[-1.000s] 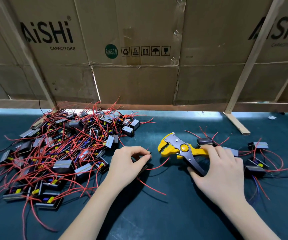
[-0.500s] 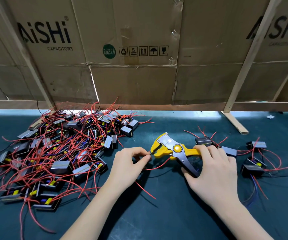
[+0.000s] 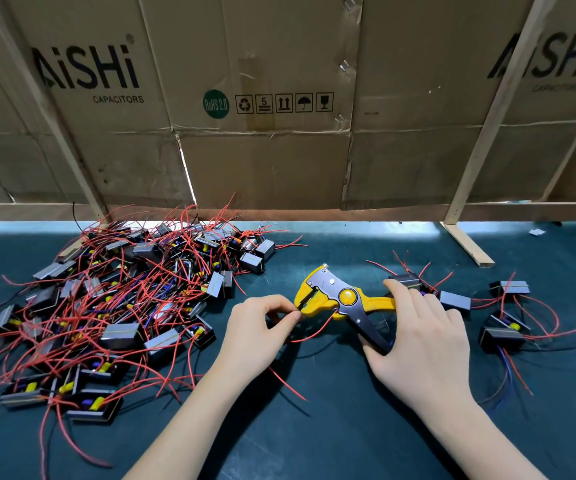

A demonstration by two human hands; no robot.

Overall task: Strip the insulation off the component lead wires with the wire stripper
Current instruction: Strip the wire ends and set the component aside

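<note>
Your left hand pinches a red lead wire right at the open mouth of the yellow wire stripper, whose handles run away rightward into your gripping right hand, low over the worktop.

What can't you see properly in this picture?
- Head view: the wire tip at the wire stripper mouth is too small, so whether it is stripped cannot be told.
- The component under the left hand is hidden by the fingers.
- The stripper's handle ends are covered by the right hand.
- The pile of components is cut off by the left edge.
</note>
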